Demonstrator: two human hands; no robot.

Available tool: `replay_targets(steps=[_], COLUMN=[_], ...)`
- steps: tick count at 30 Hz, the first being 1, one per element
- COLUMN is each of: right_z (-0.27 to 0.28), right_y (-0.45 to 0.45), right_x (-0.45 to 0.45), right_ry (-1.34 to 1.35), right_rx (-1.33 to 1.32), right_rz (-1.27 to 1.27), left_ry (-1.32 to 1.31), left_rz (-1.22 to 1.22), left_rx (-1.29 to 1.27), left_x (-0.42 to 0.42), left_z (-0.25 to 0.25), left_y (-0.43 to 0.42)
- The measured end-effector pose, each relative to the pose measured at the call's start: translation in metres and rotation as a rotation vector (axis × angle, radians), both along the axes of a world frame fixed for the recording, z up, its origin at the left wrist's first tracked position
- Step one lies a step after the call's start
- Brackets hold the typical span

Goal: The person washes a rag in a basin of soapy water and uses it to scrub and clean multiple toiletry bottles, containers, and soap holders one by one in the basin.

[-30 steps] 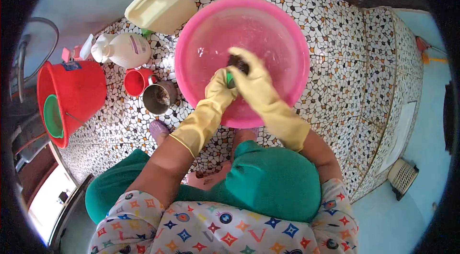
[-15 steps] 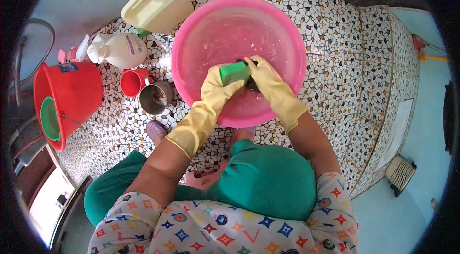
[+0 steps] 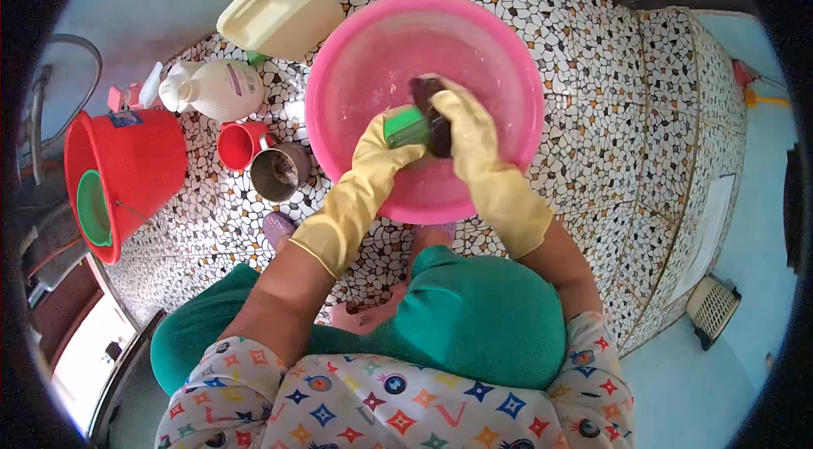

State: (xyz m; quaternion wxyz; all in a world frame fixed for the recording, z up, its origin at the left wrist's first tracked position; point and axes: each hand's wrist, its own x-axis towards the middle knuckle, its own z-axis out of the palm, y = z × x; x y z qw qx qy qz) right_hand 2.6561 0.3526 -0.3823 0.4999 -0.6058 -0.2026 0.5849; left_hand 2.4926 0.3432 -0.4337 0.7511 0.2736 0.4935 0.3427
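Observation:
Both my hands wear pale yellow rubber gloves above a wide pink basin [image 3: 319,68] with some water in it. My left hand [image 3: 383,151] is closed around a green box-shaped thing [image 3: 406,126], whose exact kind I cannot make out. My right hand [image 3: 468,123] grips a dark brown, soft-looking thing [image 3: 439,132], perhaps cloth, against the right end of the green one. Part of the dark thing is hidden by the glove.
Left of the basin stand a steel mug [image 3: 275,174], a red mug [image 3: 236,148], a white bottle [image 3: 224,89] and a cream jug [image 3: 284,13]. A red bucket [image 3: 144,161] holds a green container [image 3: 91,208]. Pebble-patterned tiles [image 3: 593,153] cover the floor.
My right hand has lifted and turned, and more of the dark thing shows, reaching up beyond the green thing. My left hand has shifted slightly left with the green thing.

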Motion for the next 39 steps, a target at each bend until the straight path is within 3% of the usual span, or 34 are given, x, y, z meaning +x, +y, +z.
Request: replay_targets(steps=[2,3,6,9,13,16,19,22,23,25,27,31,34,35,37,39], right_z=[-0.001,-0.002,-0.008,-0.011,0.009,-0.030,-0.105,-0.042,-0.043,-0.103,-0.109,-0.068,-0.054,-0.029,-0.019,-0.020], right_y=[-0.002,0.000,-0.003,-0.003,0.000,-0.008,-0.017,-0.004,-0.003,-0.009,-0.008,-0.002,0.008,0.012,0.007,0.002], right_x=[-0.024,-0.034,-0.037,-0.037,-0.012,0.011,0.025,0.029,0.031,0.042,0.032,0.039,0.035,0.029,0.003,-0.030], right_ry=[0.017,-0.338,-0.711,-0.579,-0.390,-0.452,-0.111,-0.499,-0.546,-0.811,-1.118,-0.371,-0.080,-0.036,-0.149,-0.380], right_rx=[0.114,0.328,0.599,0.416,-0.091,-0.294,-0.412,-0.519,-0.320,-0.151,0.012,-0.296,-0.182,-0.221,-0.015,0.266], right_rz=[0.111,0.212,0.347,0.207,0.262,0.272,0.150,0.262,0.217,0.204,0.228,0.190,-0.132,-0.153,-0.042,0.103], left_ry=[-0.040,-0.077,-0.024,0.007,0.179,0.175,0.146,0.043,-0.001,0.007,0.018,0.039,0.136,0.110,0.050,-0.132], left_rz=[0.031,0.014,-0.063,0.004,0.023,0.026,0.079,0.209,0.248,0.318,0.306,0.342,0.311,0.298,0.268,0.301], left_rx=[-0.058,-0.052,0.009,0.061,0.062,0.052,-0.012,-0.218,-0.239,-0.266,-0.270,-0.280,-0.319,-0.321,-0.325,-0.297], left_x=[-0.004,-0.007,-0.010,-0.003,0.001,0.004,0.008,0.009,0.007,0.006,0.004,0.008,0.005,0.005,0.006,-0.002], left_z=[-0.002,-0.005,-0.002,0.010,0.014,0.026,0.035,0.039,0.034,0.026,0.017,0.027,0.020,0.021,0.023,-0.018], left_y=[-0.003,0.000,0.000,-0.001,-0.008,-0.006,-0.004,-0.002,0.000,0.000,0.001,0.001,0.004,0.003,0.002,-0.007])
